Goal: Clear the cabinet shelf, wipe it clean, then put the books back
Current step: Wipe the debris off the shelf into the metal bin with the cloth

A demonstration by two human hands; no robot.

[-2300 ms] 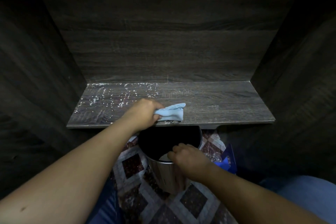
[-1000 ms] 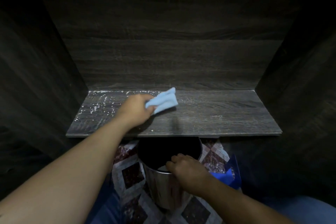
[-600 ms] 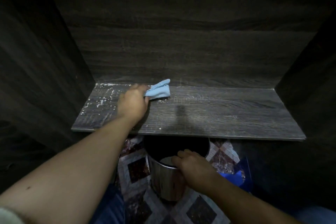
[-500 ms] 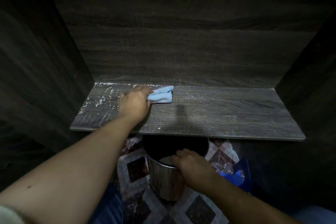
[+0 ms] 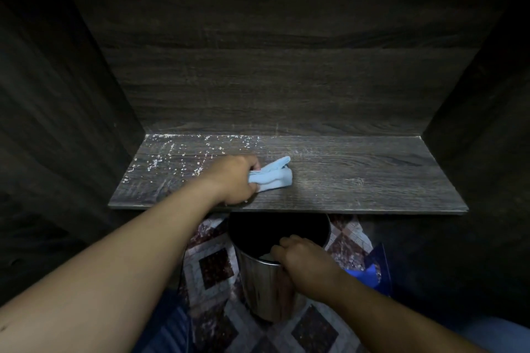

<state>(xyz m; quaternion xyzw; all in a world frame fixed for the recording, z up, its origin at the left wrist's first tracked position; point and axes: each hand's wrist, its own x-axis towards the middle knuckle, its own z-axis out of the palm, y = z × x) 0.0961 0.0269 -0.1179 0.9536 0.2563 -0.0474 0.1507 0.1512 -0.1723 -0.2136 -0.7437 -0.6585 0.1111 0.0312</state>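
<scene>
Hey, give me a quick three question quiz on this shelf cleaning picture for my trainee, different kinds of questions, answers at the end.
1. True or false: the left hand grips the blue cloth on the shelf.
2. The white crumbs lie mostly on the shelf's: A left part, B right part, C front edge?
3. Fill in: the right hand holds the rim of the metal ____.
Key: 1 true; 2 A; 3 bin.

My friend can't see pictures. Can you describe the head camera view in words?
A left hand grips a crumpled light blue cloth on a dark wooden cabinet shelf, whose left part is speckled with white crumbs. The right hand holds the rim of a shiny metal bin below the shelf's front edge, on a patterned floor.
</scene>
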